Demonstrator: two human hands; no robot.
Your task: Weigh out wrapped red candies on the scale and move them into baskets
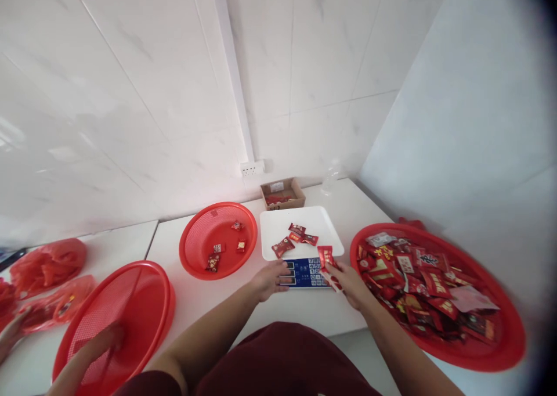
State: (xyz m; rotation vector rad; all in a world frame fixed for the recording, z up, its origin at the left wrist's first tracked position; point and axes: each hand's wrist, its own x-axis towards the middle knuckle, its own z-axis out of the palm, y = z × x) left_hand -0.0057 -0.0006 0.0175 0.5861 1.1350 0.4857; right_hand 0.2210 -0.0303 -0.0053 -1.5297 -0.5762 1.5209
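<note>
Candy packet [325, 255] lies long axis near-to-far, its free end pointing far over the scale [304, 272], pinched by the right hand [349, 284]. The left hand [270, 280], loosely spread and holding nothing, touches the scale's keypad.

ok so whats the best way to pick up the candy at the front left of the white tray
Pinch the candy by its near, lower-left end, coming from above and the front. It lies flat on the tray, likely too thin to wrap fingers round, and that end points towards the left hand, open on the keypad close by. The right hand holds packets.
</note>
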